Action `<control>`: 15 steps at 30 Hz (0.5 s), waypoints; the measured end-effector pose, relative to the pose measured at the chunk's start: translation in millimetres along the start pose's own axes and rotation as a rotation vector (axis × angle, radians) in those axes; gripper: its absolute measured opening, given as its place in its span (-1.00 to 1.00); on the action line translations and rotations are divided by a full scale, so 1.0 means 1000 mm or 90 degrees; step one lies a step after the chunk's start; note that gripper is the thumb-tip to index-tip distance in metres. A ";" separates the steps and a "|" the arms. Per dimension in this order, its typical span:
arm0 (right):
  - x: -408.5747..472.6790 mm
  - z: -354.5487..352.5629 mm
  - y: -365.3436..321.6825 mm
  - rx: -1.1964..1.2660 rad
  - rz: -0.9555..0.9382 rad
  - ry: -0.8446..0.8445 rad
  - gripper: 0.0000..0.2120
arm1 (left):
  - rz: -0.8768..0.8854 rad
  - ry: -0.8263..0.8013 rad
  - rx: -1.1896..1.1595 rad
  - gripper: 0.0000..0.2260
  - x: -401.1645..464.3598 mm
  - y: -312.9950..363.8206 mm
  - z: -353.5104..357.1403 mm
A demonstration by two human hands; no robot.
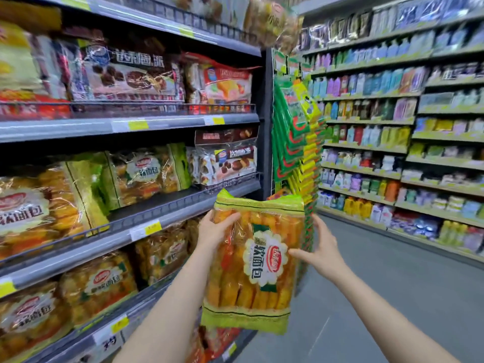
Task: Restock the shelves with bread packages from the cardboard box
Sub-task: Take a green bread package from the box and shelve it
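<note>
Along the left side of the aisle, a tall grey shelving unit (125, 124) runs away from the camera, its tiers packed with bagged cakes and soft bread. Across the grey floor (392, 297), a second wall of shelves (408, 137) carries rows of bottles and cartons, blurred at this range. At the end of the near unit hangs a column of green and yellow snack packets (296, 142). In front of the lower tiers, held upright in mid-air, is a bread package (255, 263) with green ends and a scalloped white label. The left hand (216, 231) grips its upper left edge, fingers curled over the front. The right hand (320, 247) pinches the right edge, thumb on the front by the label and fingers behind.
</note>
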State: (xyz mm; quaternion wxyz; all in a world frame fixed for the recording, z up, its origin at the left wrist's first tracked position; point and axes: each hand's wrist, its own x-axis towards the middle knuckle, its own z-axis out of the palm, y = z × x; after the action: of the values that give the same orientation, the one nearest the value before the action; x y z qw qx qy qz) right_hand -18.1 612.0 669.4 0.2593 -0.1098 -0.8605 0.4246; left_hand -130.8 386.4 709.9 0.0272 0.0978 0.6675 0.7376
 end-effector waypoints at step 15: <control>0.148 0.054 -0.005 0.260 0.025 -0.072 -0.03 | 0.018 0.052 -0.118 -0.69 0.144 0.013 0.014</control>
State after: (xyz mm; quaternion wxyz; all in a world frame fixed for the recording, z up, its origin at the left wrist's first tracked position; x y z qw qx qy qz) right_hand -172.1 633.4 698.2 0.2194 -0.0478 -0.7676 0.6004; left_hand -268.2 423.5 739.8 -0.0014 0.0744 0.5954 0.8000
